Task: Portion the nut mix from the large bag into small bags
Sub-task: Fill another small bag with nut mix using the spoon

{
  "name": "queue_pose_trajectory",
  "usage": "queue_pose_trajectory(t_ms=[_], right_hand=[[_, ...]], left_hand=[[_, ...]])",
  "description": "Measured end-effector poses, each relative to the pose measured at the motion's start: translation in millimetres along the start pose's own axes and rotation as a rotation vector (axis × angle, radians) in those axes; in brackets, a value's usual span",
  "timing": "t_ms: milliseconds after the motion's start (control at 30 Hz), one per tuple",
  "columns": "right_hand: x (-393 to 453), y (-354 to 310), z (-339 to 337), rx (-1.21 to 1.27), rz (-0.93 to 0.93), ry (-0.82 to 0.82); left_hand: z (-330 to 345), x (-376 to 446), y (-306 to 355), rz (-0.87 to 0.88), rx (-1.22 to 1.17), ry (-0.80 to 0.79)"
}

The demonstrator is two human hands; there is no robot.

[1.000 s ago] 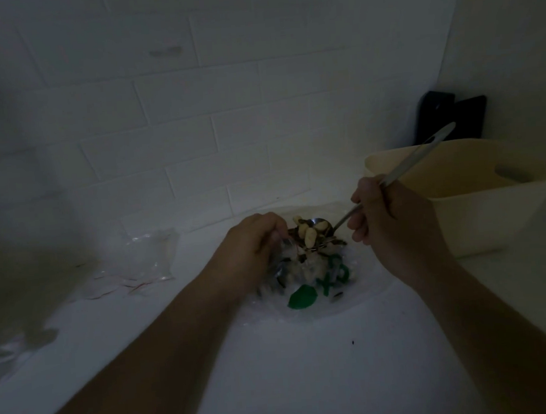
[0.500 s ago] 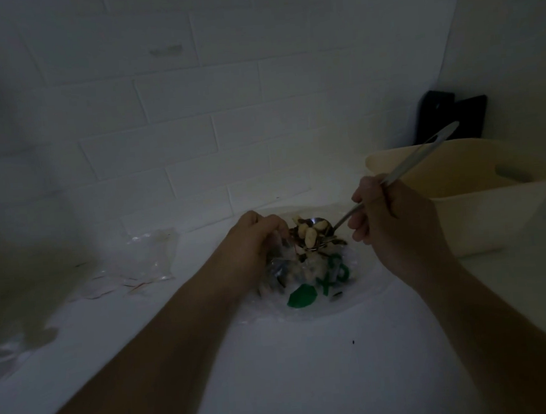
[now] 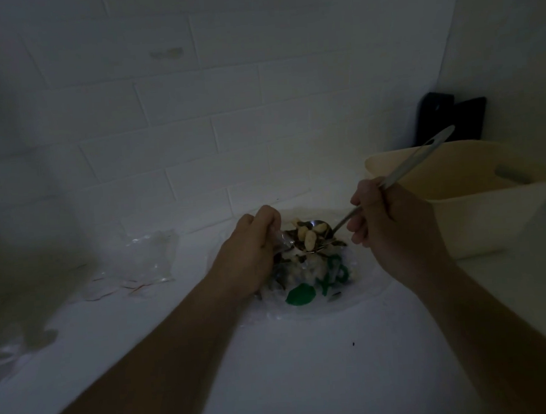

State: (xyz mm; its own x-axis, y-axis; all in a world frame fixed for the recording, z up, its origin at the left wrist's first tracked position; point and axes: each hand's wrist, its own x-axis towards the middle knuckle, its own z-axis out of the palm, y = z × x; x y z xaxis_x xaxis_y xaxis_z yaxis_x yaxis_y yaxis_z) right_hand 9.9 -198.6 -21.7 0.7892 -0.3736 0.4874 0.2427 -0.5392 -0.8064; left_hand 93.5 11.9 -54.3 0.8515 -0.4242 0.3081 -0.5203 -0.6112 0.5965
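The scene is dim. A clear bag of nut mix (image 3: 309,278) with green print lies on the white counter in the middle. My left hand (image 3: 252,250) grips the bag's upper edge at its left side. My right hand (image 3: 386,228) holds a long metal spoon (image 3: 404,168) by its handle. The spoon's bowl, heaped with nuts (image 3: 309,236), sits just above the bag's mouth, close to my left fingers.
Several small clear bags (image 3: 134,268) lie flat on the counter to the left. A cream plastic basin (image 3: 477,192) stands at the right, with a dark object (image 3: 449,117) behind it in the corner. A white tiled wall runs along the back.
Almost nothing has moved. The loaded spoon and both hands stay in place over the bag.
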Motion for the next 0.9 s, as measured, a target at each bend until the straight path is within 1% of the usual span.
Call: queue_pose_trajectory(t_ms=[100, 233, 300, 367, 500, 633, 733, 900], right_hand=[[0, -1, -1, -0.023, 0.002, -0.006], [0, -2, -2, -0.031, -0.008, -0.002], [0, -2, -2, -0.027, -0.013, 0.005], [0, -2, -3, -0.015, -0.014, 0.008], [0, -4, -3, -0.016, -0.037, 0.018], [0, -7, -3, -0.035, -0.069, 0.023], [0, -7, -3, -0.042, -0.062, 0.017], [-1, -6, -5, -0.041, -0.053, 0.015]], left_hand=[[0, -2, -5, 0.057, -0.066, 0.003], [-5, -6, -3, 0.02, -0.179, -0.147], [-9, -6, -2, -0.01, -0.12, -0.176], [-11, -6, -1, -0.04, -0.099, -0.153], [-10, -5, 0, -0.064, -0.137, -0.079], [-11, -5, -1, -0.149, -0.341, -0.074], [-13, -4, 1, -0.178, -0.481, -0.056], [-18, -1, -2, -0.175, -0.603, -0.103]])
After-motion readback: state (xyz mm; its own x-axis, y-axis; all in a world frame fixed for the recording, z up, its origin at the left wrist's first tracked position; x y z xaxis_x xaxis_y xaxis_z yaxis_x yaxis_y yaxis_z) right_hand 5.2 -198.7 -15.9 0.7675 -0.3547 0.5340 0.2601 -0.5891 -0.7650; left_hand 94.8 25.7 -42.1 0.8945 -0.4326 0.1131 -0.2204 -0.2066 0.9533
